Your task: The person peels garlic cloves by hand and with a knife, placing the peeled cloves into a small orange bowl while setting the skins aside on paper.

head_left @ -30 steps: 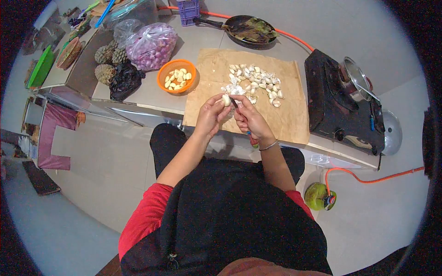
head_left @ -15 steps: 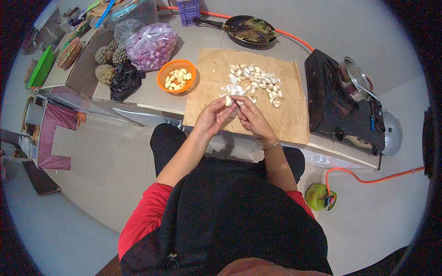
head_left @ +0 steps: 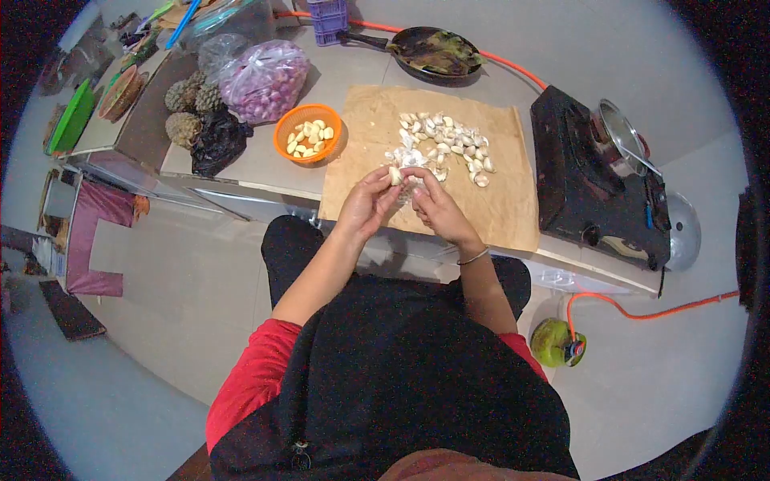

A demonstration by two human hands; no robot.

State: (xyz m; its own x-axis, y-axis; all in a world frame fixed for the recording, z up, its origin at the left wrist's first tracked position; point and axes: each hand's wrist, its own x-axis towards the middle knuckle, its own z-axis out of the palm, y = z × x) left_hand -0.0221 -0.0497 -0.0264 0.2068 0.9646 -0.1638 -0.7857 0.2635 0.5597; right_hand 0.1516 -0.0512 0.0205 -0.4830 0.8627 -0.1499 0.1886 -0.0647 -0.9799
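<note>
Between its fingertips my left hand point(head_left: 367, 205) pinches a garlic clove point(head_left: 395, 175). Close against that clove is my right hand point(head_left: 438, 208), its fingers curled; whether they hold anything is too small to tell. Both hands are over the front edge of a brown paper sheet point(head_left: 361, 128). Several unpeeled garlic cloves point(head_left: 457, 143) and pale papery skins point(head_left: 407, 152) lie on the paper just beyond my hands. To the left, an orange basket point(head_left: 334, 144) holds peeled cloves point(head_left: 309, 138).
A black stove point(head_left: 561, 184) with a metal pot point(head_left: 616, 156) stands at the right. A pan point(head_left: 437, 56) sits behind the paper. At the left are a bag of shallots point(head_left: 265, 80), a black bag point(head_left: 220, 144) and a green gas cylinder point(head_left: 550, 341) below right.
My right hand's fingers have shifted slightly around the clove, and its lower fingers have moved. The clove in my left hand has tilted a little.
</note>
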